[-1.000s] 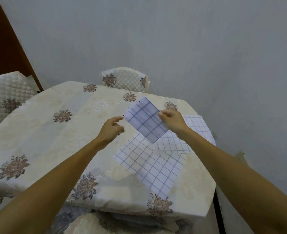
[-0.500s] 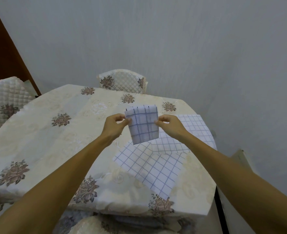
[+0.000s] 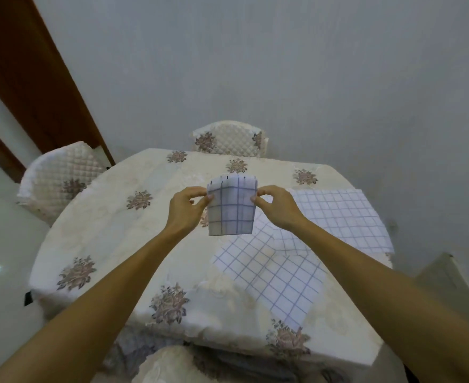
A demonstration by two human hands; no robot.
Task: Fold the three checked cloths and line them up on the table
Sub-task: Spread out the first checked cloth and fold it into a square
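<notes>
A small folded white cloth with blue checks [image 3: 232, 207] hangs upright in the air above the table. My left hand [image 3: 187, 207] pinches its upper left edge and my right hand [image 3: 276, 207] pinches its upper right edge. Two more checked cloths lie unfolded on the table's right side: one near the front edge [image 3: 278, 277], the other farther back at the right [image 3: 341, 219], overlapping the first. My right forearm crosses over both.
The table [image 3: 111, 230] has a cream cloth with brown flower prints. Quilted chairs stand at the far side [image 3: 230, 139], at the left [image 3: 59, 178] and at the near edge [image 3: 169, 366]. A grey wall is close behind and to the right.
My left hand took hold of the folded cloth, which turned from tilted to upright between both hands. The view shifted so the table sits lower and more centred.
</notes>
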